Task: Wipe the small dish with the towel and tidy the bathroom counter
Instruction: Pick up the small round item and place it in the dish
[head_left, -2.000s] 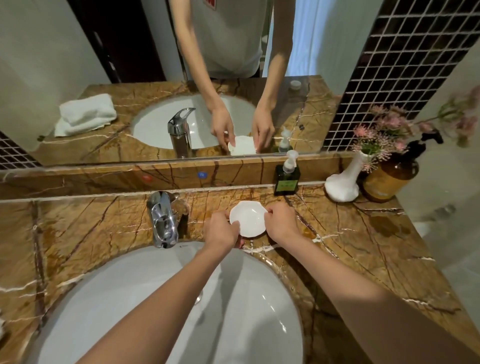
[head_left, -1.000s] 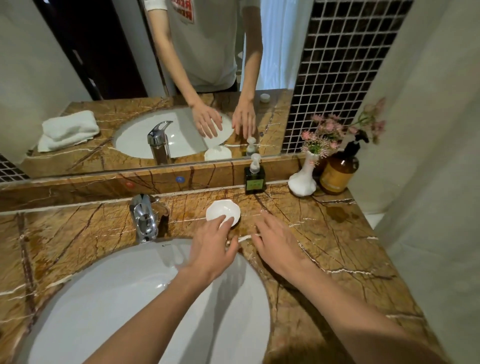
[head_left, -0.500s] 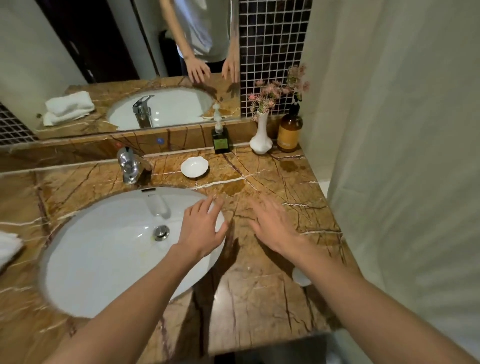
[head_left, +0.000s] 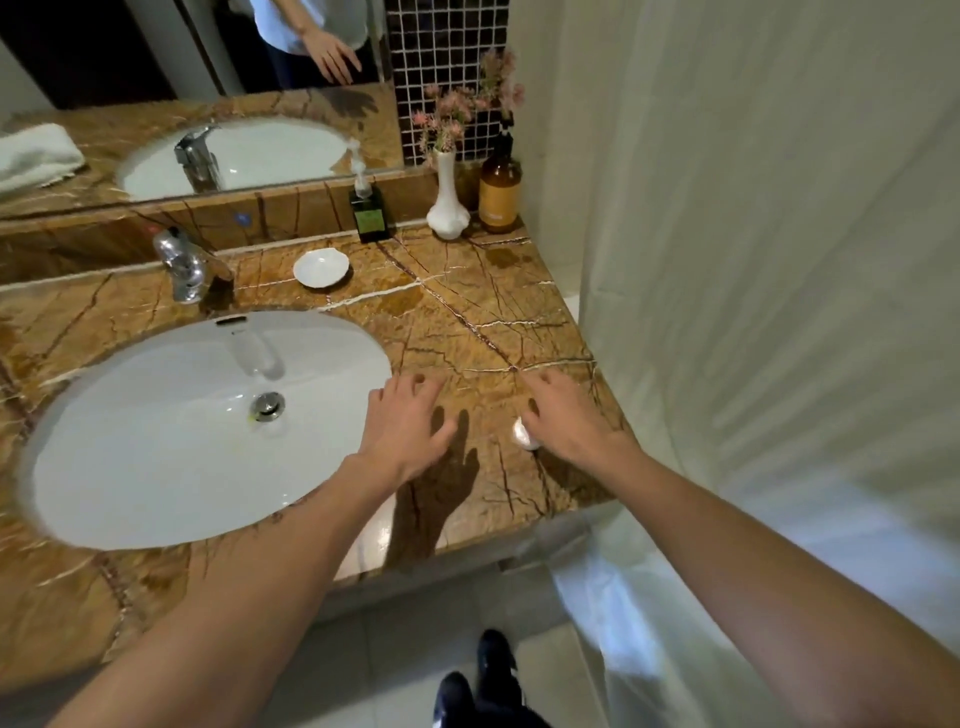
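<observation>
The small white dish (head_left: 321, 267) rests on the brown marble counter (head_left: 467, 312), to the right of the tap and apart from both hands. My left hand (head_left: 408, 431) hovers over the counter at the sink's right rim, fingers spread, holding nothing. My right hand (head_left: 563, 415) is near the counter's right front corner, fingers apart, just above a small white round object (head_left: 523, 435) that it partly hides. The white towel (head_left: 36, 153) shows only as a reflection in the mirror, at the far left.
A white oval sink (head_left: 156, 441) with a chrome tap (head_left: 179, 262) fills the left. A dark soap dispenser (head_left: 369, 210), a white vase with pink flowers (head_left: 447, 202) and an amber bottle (head_left: 500, 192) line the back right. A pale curtain (head_left: 753, 260) hangs at the right.
Both hands let go of the dish, which stays by the tap, and drew back toward the counter's front. My right hand has moved down over the small white object. The view pulled back and right.
</observation>
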